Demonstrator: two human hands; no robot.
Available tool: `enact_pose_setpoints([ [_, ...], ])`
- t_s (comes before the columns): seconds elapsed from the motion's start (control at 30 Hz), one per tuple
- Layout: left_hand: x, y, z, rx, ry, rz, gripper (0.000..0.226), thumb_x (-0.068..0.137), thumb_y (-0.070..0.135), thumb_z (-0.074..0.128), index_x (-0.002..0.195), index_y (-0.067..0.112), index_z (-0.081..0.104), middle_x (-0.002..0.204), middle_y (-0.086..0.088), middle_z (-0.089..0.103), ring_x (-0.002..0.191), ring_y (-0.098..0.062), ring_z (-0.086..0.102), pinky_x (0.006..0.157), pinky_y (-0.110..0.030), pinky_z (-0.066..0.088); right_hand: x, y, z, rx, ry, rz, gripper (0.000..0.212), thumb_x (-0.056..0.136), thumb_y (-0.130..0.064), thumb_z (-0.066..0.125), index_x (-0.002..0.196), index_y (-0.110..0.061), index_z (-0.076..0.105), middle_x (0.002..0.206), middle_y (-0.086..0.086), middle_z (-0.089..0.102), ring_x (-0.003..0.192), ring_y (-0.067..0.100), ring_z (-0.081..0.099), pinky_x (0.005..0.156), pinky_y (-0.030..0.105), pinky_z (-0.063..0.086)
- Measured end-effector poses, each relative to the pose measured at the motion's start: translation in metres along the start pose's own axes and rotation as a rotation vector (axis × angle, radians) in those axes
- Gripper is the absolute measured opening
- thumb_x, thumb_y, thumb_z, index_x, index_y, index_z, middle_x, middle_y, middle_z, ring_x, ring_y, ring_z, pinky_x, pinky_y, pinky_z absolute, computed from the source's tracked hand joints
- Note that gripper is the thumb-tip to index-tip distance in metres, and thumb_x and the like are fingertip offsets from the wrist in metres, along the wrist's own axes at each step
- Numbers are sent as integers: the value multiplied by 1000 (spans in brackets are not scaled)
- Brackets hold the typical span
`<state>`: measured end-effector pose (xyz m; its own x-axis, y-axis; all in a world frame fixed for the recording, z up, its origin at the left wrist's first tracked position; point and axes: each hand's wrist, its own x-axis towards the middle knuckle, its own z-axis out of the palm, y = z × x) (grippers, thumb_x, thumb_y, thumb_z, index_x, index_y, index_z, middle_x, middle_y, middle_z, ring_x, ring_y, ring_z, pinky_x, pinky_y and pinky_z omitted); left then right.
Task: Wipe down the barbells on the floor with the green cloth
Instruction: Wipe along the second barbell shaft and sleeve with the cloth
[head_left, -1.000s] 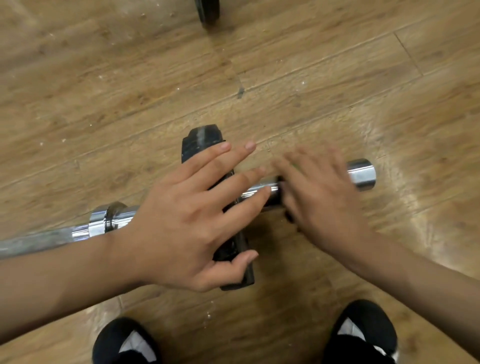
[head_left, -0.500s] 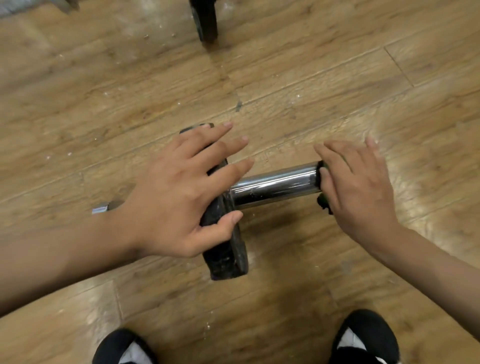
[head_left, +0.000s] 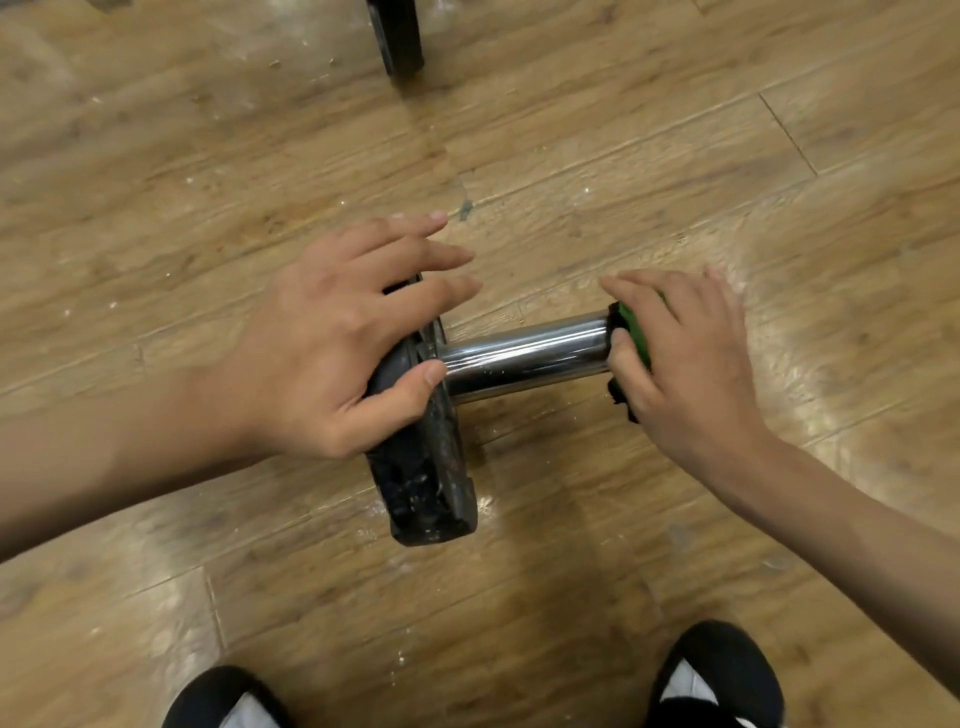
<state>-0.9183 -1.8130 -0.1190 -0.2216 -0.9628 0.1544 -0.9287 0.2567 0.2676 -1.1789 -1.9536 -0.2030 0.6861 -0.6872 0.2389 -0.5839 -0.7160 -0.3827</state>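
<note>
While the wooden floor (head_left: 675, 130) fills the whole view, a barbell (head_left: 524, 358) lies on it in the middle, with its shiny bar end pointing right. A black plate (head_left: 426, 483) stands on its edge on the bar, and its low side touches the floor. The left hand (head_left: 332, 353) rests on top of the plate. Its fingers (head_left: 441, 254) are straight and spread apart, and its thumb presses on the plate's side next to the bar. The right hand (head_left: 685, 364) covers the bar's tip. Two black shoes (head_left: 722, 675) show at the bottom edge. A dark thing (head_left: 397, 36) stands at the top, well apart from the bar. The green cloth (head_left: 636, 332) sits on the bar's tip, pinched there by the right hand's bent fingers and thumb, and only a bit of it peeks out.
</note>
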Motion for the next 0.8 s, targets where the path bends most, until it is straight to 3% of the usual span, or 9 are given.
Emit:
enact_pose_setpoints([
  [0.1, 1, -1, -1, 9, -17, 6, 61, 93, 41, 44, 133, 1, 67, 142, -18, 62, 145, -39, 46, 114, -56, 40, 2, 6, -2, 12, -45, -74, 42, 98, -25, 48, 134, -11, 64, 126, 6, 66, 121, 26, 56, 128, 43, 13],
  [0.23, 1, -1, 1, 14, -5, 2, 62, 93, 42, 43, 134, 2, 67, 143, -17, 62, 147, -38, 44, 113, -59, 40, 9, 12, -7, 55, -35, 52, 41, 95, -24, 47, 129, -12, 67, 118, 6, 66, 115, 27, 57, 128, 47, 14],
  [0.43, 0, -3, 0, 5, -24, 25, 62, 93, 42, 43, 133, 0, 67, 141, -19, 63, 145, -39, 46, 114, -59, 40, 10, -27, 12, -33, -45, -157, 39, 96, -20, 49, 129, -9, 67, 121, 8, 69, 115, 30, 62, 125, 44, 21],
  [0.67, 8, -19, -5, -39, -27, -29, 62, 96, 40, 41, 135, -2, 64, 145, -22, 59, 144, -40, 47, 111, -59, 43, 21, -4, 10, -46, 25, -36, 38, 91, -19, 49, 121, -7, 69, 108, 13, 66, 104, 33, 55, 116, 48, 32],
  [0.73, 8, -20, -3, -34, 20, -37, 61, 97, 38, 40, 137, -2, 63, 148, -23, 56, 145, -40, 46, 109, -62, 42, 24, 14, 0, 0, 52, 65, 38, 91, -16, 49, 122, -7, 69, 110, 14, 65, 105, 30, 52, 111, 55, 38],
  [0.8, 8, -15, 2, -41, 83, -11, 59, 96, 34, 39, 134, -2, 65, 148, -22, 55, 143, -41, 48, 107, -64, 42, 23, 15, -2, 4, 76, 102, 37, 91, -15, 49, 121, -8, 70, 110, 12, 64, 106, 30, 54, 110, 53, 38],
])
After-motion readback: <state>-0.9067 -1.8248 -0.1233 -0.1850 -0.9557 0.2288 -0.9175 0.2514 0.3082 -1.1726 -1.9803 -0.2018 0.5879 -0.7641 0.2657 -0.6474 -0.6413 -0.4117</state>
